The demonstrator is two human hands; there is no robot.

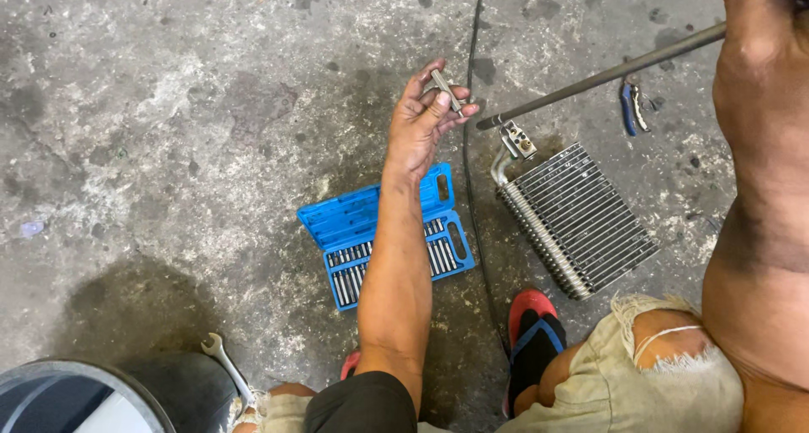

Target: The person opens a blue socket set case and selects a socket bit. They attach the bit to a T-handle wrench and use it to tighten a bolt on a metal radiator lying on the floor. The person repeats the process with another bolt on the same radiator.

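Note:
My left hand [425, 117] is raised over the concrete floor and pinches a short metal bit [447, 90] between thumb and fingertips. Below my forearm lies an open blue case [354, 218] with rows of metal bits in it. My right hand [758, 54] fills the upper right, close to the camera, and grips the upper end of a long metal rod [598, 77]. The rod slants down to the left and its tip rests by the pipe fitting [516, 141] of a finned metal cooling coil [581, 218] lying on the floor.
A black cable [468, 172] runs across the floor between the case and the coil. Blue-handled pliers [630, 106] lie beyond the rod. A spanner [226, 364] and a dark round container [93, 395] sit at the lower left. My foot in a red sandal [531, 328] is beside the coil.

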